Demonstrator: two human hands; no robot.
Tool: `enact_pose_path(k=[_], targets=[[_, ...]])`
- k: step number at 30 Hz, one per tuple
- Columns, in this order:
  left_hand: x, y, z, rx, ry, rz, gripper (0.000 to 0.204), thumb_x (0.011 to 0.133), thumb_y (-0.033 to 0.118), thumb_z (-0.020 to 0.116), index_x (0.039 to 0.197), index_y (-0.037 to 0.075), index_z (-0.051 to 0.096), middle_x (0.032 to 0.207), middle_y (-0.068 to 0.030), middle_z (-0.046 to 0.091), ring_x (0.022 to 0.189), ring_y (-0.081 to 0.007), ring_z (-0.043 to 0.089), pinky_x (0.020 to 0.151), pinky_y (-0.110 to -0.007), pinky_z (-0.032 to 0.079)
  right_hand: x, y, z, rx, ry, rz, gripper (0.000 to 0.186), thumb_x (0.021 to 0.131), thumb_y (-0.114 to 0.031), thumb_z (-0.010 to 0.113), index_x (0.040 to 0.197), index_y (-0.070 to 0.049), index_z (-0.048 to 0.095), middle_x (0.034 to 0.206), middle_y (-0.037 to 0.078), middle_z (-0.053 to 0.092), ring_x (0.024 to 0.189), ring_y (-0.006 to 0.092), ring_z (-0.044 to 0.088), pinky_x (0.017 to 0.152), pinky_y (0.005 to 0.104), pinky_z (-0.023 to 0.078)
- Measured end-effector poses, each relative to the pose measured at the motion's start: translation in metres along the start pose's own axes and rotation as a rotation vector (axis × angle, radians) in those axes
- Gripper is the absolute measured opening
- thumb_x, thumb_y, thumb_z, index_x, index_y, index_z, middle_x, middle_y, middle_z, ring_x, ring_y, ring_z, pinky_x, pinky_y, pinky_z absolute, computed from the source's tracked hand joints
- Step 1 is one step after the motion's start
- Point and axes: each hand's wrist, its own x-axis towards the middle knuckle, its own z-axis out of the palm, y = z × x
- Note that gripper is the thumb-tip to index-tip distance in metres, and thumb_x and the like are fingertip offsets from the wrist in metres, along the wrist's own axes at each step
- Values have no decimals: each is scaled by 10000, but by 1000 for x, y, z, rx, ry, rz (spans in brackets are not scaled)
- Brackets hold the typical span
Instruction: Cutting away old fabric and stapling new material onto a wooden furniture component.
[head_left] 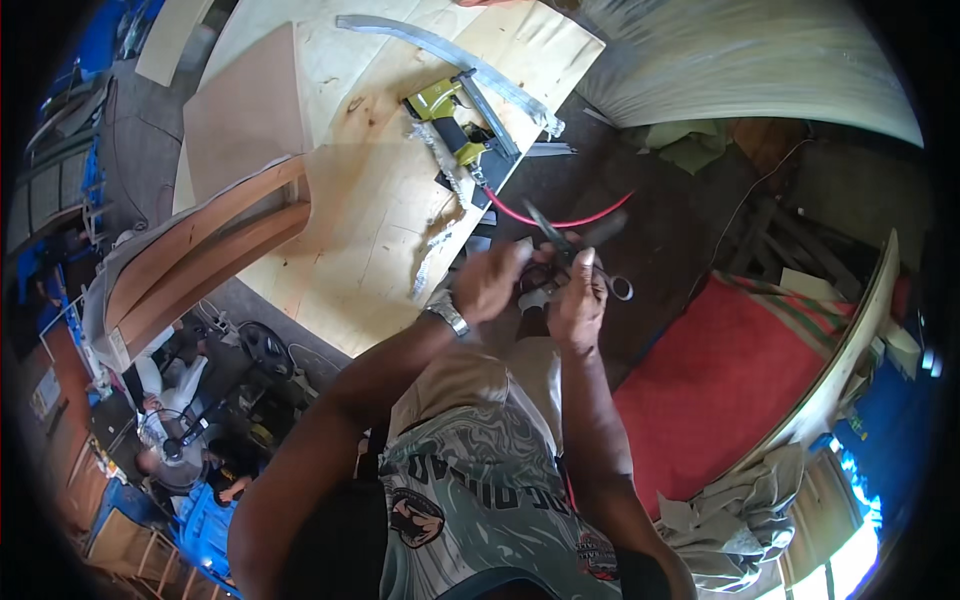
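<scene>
In front of my waist, my right hand (580, 305) is closed on a pair of dark scissors (553, 236). One blade points up and to the left, and a finger ring sticks out to the right of the hand. Close by on the left, my left hand (490, 285), with a watch on its wrist, has its fingers curled in beside the scissors. Blur hides what those fingers hold, if anything. Beyond the hands, a green and black nail or staple gun (450, 115) lies on a plywood table (340, 220), with a red hose (560, 222) running off the edge.
A long grey strip (440, 45) and ragged whitish scraps (438, 165) lie on the table. A curved wooden frame (210, 230) overhangs its left side. To my right are a red fabric panel (725, 370) and crumpled grey cloth (740, 520). People (180, 440) sit at lower left.
</scene>
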Motion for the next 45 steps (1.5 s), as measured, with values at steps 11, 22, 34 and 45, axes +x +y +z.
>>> enact_pose_path(k=[11, 22, 34, 45], targets=[[85, -181, -115, 533, 259, 7, 253, 1016, 317, 559, 1009, 81, 651, 881, -218, 698, 772, -413, 669, 717, -487, 538, -38, -20, -122, -378, 242, 256, 418, 1069, -383, 594, 1210, 8, 642, 780, 20, 622, 598, 93, 564, 552, 267, 489], [91, -115, -162, 700, 824, 454, 323, 901, 220, 733, 1170, 66, 643, 1147, -166, 680, 1047, -364, 648, 886, -483, 532, -10, 40, -53, -1039, 79, 361, 398, 909, -377, 768, 833, 11, 722, 703, 94, 710, 636, 187, 678, 627, 369, 527], [162, -66, -131, 1024, 182, 567, 461, 890, 405, 691, 1188, 57, 647, 1351, -111, 574, 1348, -309, 463, 1144, -514, 339, 29, 18, -12, -1144, -56, 28, 201, 908, -174, 757, 1056, -59, 683, 824, 161, 613, 714, 355, 656, 655, 433, 527], [46, -189, -208, 1042, -1, 560, 457, 852, 286, 742, 1209, 17, 650, 1328, -170, 564, 1369, -375, 459, 1196, -557, 335, 111, -29, -4, -1234, -53, 62, 293, 946, -216, 711, 1154, -9, 691, 942, 174, 753, 875, 247, 731, 817, 381, 553]])
